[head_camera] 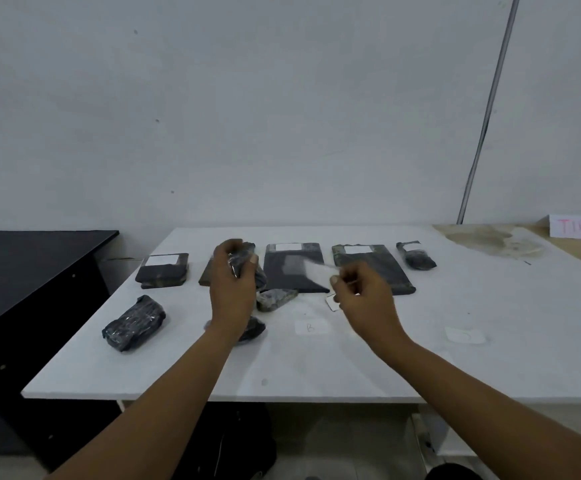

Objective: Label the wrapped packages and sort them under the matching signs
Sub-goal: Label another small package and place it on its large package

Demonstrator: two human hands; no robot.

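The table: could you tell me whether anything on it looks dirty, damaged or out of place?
Yes: the table has a brownish stain at its far right corner, near the pink-lettered sign. The rest of the top looks white.

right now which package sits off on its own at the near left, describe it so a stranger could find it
Start at the white table and follow its left edge, beside the black desk. The lone dark package lies there, nearer than the back row. Unlike the flat labelled package behind it, it is a lumpy, shiny bundle with no white label showing.
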